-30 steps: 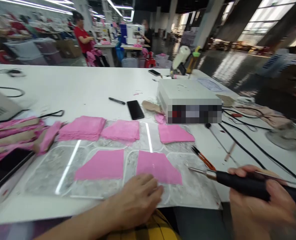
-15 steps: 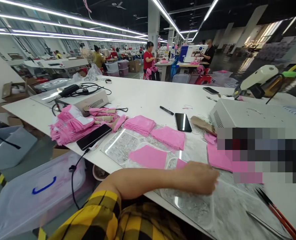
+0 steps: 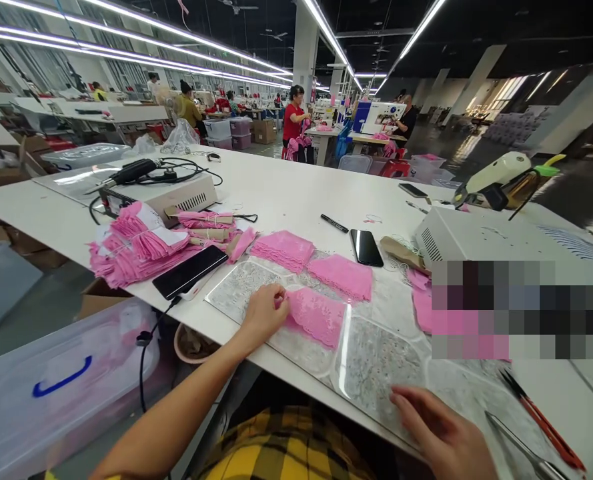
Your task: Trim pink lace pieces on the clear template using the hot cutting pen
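Note:
My left hand [image 3: 265, 313] is at the left end of a pink lace fabric piece [image 3: 316, 319], its thumb and forefinger pinched on the edge. The piece lies on a clear template sheet [image 3: 376, 360] with rounded outlines over a grey patterned surface. My right hand [image 3: 443, 430] is lower right, above the sheet, with fingers loosely bent and apart and nothing visible in them. Just beyond the lace piece are two stacks of cut pink fabric, a left stack [image 3: 282, 251] and a right stack [image 3: 341, 276].
At left are bundled pink pieces [image 3: 141, 243], a phone [image 3: 190, 272] on a cable and a hot-air tool [image 3: 133, 172]. Another phone [image 3: 367, 248] and a marker [image 3: 334, 223] lie ahead. Orange-handled tweezers [image 3: 543, 420] and a metal tool [image 3: 521, 443] lie right. A grey box [image 3: 476, 233] stands behind.
My left hand has moved from the right part of the sheet back left to the lace piece, pinching its edge. My right hand has come into view at lower right.

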A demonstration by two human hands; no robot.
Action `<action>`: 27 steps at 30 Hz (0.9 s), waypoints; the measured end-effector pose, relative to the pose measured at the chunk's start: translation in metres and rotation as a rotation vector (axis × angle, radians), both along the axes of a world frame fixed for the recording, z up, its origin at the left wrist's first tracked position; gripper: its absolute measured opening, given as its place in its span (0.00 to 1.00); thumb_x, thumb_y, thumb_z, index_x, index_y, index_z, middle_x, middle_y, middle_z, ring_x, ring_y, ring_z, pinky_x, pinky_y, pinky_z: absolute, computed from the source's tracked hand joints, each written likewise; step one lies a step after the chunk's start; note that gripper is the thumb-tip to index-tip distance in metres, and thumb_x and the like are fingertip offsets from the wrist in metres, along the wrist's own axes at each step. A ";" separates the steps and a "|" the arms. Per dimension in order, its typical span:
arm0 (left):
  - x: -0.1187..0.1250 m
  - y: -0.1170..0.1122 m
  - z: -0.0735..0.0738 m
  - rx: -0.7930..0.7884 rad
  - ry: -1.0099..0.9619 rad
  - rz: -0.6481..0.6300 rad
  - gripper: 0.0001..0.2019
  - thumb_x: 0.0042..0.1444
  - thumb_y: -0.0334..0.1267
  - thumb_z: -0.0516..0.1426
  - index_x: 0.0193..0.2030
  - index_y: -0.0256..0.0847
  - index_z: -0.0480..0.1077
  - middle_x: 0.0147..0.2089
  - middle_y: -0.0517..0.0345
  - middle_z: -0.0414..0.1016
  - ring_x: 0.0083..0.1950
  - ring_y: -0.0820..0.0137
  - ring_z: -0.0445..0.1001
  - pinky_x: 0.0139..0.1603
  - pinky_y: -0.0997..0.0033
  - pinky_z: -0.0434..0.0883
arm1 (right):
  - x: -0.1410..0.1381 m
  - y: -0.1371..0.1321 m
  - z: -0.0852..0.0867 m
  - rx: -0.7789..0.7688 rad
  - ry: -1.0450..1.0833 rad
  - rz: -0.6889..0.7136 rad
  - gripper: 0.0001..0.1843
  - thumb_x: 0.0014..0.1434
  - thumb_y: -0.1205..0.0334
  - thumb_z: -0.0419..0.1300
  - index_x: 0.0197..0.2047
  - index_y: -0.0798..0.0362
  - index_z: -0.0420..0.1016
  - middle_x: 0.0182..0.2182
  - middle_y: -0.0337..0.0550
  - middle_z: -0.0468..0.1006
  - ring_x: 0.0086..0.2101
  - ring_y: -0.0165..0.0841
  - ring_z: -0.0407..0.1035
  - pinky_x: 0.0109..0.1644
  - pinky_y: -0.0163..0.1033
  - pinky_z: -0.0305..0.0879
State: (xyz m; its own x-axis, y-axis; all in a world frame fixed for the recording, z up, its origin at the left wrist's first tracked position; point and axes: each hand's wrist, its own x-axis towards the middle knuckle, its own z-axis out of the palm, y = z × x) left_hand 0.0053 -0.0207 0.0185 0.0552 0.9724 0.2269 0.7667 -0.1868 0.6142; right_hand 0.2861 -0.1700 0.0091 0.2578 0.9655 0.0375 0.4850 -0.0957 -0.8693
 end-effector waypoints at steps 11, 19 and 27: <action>-0.045 -0.013 -0.011 0.106 -0.012 -0.257 0.16 0.54 0.31 0.58 0.50 0.41 0.69 0.56 0.49 0.70 0.58 0.61 0.68 0.60 0.57 0.66 | -0.059 0.078 -0.004 0.315 -0.468 0.426 0.13 0.57 0.61 0.59 0.45 0.47 0.77 0.40 0.44 0.78 0.35 0.33 0.74 0.37 0.36 0.72; -0.070 0.002 -0.010 0.104 0.061 -0.529 0.05 0.61 0.35 0.57 0.40 0.44 0.76 0.54 0.51 0.71 0.55 0.62 0.70 0.57 0.60 0.69 | -0.069 0.095 0.005 0.189 -0.458 0.499 0.11 0.61 0.62 0.52 0.31 0.50 0.73 0.31 0.41 0.75 0.28 0.29 0.69 0.32 0.34 0.65; -0.059 0.057 0.033 0.040 0.072 -0.603 0.05 0.58 0.31 0.57 0.33 0.40 0.74 0.36 0.61 0.77 0.39 0.72 0.75 0.42 0.75 0.70 | -0.055 0.144 0.066 -0.031 -0.247 0.540 0.14 0.56 0.52 0.53 0.25 0.52 0.68 0.21 0.37 0.69 0.23 0.28 0.62 0.26 0.33 0.58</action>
State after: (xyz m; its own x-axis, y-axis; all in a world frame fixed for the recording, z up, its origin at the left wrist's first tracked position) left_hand -0.0536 0.0359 0.0512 0.6105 0.7555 0.2379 0.5574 -0.6232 0.5485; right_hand 0.2308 -0.0255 0.0753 -0.2828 0.9592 0.0033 0.6594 0.1969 -0.7255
